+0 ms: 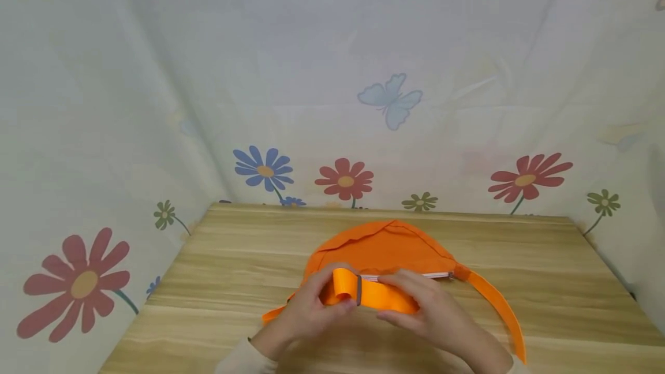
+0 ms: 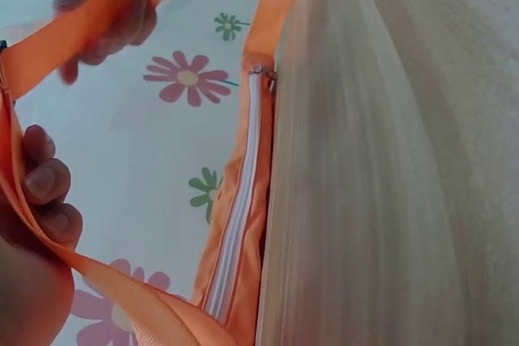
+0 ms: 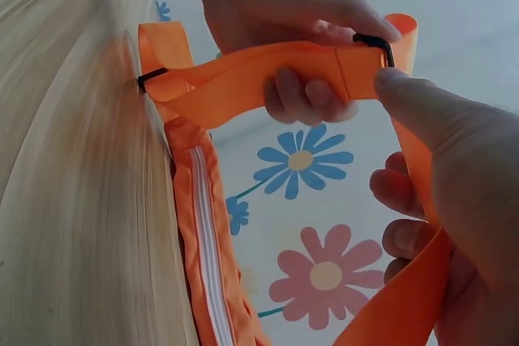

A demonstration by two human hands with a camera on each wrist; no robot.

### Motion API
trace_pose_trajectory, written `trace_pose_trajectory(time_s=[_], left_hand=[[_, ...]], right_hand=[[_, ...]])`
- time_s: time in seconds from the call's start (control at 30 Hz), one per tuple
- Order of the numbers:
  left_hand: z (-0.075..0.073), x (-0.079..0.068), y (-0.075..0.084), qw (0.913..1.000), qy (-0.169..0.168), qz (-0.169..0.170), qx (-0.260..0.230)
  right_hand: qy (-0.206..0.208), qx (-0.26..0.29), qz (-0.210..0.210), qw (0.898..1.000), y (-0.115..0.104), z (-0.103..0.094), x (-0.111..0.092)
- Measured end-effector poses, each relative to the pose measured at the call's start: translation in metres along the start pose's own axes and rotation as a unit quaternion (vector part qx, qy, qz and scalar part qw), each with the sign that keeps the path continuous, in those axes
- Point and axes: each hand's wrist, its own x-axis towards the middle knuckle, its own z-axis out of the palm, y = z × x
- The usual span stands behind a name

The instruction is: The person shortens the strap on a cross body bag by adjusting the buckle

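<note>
An orange waist bag [image 1: 395,247] rests on the wooden table, its white zipper [image 3: 207,232] along the near side. My left hand [image 1: 312,307] grips the orange strap [image 1: 384,295] where it loops through a dark slider buckle [image 1: 359,290]. Opposite it, my right hand [image 1: 431,307] holds the same strap, fingers above and thumb below. In the right wrist view the right thumb is right at the slider, and the left fingers curl around the webbing. A second dark slider [image 3: 152,79] sits on the strap near one end of the bag.
Part of the strap [image 1: 501,305] curves from the bag's right end toward the near edge of the wooden table [image 1: 249,247]. White cloth walls [image 1: 291,62] printed with flowers and a butterfly stand behind and at both sides.
</note>
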Motion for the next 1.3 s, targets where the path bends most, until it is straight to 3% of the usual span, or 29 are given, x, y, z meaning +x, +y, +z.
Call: trace_pose_trajectory(time_s=[0.1,0.27,0.43,0.57,0.7,0.83,1.07,1.3], left_hand=[[-0.003,0.0,0.002,0.9996,0.0,-0.027,0.008],[-0.007,0.0,0.001,0.9971,-0.028,-0.07,0.01],[-0.014,-0.005,-0.001,0.997,-0.038,-0.064,0.019],[-0.015,-0.004,-0.001,0.9969,-0.031,-0.071,-0.008],[-0.014,-0.003,-0.001,0.9954,-0.021,-0.082,-0.045],[-0.012,-0.003,-0.001,0.9951,-0.015,-0.09,-0.037],[-0.007,-0.001,-0.001,0.9969,-0.026,-0.07,-0.024],[-0.002,0.003,0.001,0.9986,-0.03,-0.038,0.021]], right_hand=[[0.004,-0.003,-0.013,1.0,0.004,-0.002,-0.001],[0.007,-0.014,-0.015,1.0,0.006,-0.002,-0.001],[0.012,-0.009,-0.01,1.0,0.006,0.001,-0.001],[0.021,0.002,-0.015,1.0,0.005,0.002,0.0],[0.032,0.012,-0.026,0.999,0.004,0.004,0.001],[0.047,0.027,-0.053,0.997,0.004,0.007,0.003],[0.071,0.011,-0.094,0.993,0.003,0.011,0.006],[0.065,-0.037,-0.085,0.994,0.001,0.014,0.005]])
